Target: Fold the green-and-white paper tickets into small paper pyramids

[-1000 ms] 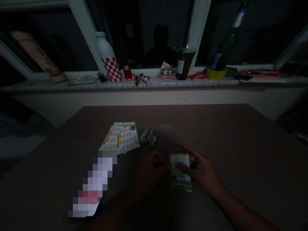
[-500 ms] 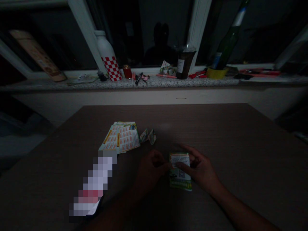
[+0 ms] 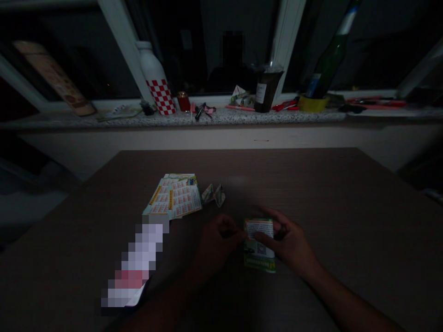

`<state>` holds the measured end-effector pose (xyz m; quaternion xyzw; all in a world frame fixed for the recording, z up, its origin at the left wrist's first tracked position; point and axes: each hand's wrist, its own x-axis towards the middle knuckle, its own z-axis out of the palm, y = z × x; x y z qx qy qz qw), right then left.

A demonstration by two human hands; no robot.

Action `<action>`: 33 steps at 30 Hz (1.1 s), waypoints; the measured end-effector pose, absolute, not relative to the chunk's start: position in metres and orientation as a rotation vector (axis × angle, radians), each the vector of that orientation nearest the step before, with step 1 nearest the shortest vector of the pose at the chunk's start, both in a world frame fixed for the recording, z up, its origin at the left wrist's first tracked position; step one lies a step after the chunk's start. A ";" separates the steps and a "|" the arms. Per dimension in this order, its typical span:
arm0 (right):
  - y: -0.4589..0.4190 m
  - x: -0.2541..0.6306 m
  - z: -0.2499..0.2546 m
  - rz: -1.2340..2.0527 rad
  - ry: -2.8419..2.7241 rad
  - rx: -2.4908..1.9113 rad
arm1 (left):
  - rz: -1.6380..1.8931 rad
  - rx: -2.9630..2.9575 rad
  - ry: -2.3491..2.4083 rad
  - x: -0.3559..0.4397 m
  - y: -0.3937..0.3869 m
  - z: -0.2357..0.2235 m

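Note:
A green and white printed paper (image 3: 260,258), with small text and a square code, is held just above or on the table; I cannot tell which. My right hand (image 3: 289,237) grips it from the right, thumb on its face and fingers behind. At its left edge, my left hand (image 3: 223,235) has thumb and fingers closed in a pinch on the paper. Beyond my left hand lies a small folded paper piece (image 3: 213,196) with pointed ends. To its left is a fanned pile of printed paper tickets (image 3: 182,199) with orange grids.
A phone-like object (image 3: 138,265), blurred by pixels, lies left of my left forearm on the brown table (image 3: 294,175). Along the stone windowsill (image 3: 228,120) stand a checkered bottle (image 3: 157,83), a plastic cup (image 3: 266,90), a green bottle (image 3: 327,64) and a tan flask (image 3: 57,80).
The view has shifted very slightly. Both hands keep nearly the same hold on the printed paper.

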<state>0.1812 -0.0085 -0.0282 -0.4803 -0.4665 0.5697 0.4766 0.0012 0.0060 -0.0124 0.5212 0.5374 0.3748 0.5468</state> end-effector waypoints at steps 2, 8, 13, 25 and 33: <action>-0.008 0.182 -0.029 1.406 -1.131 -1.167 | 0.894 1.245 1.289 0.001 0.006 -0.012; -0.005 0.185 -0.025 1.448 -1.126 -1.170 | 0.922 1.253 1.305 0.000 0.007 -0.009; -0.005 0.186 -0.020 1.440 -1.126 -1.217 | 0.910 1.253 1.312 -0.001 0.006 -0.009; -0.006 0.186 -0.022 1.444 -1.107 -1.209 | 0.903 1.264 1.314 -0.001 0.007 -0.010; -0.006 0.186 -0.022 1.434 -1.120 -1.222 | 0.895 1.234 1.303 -0.001 0.007 -0.010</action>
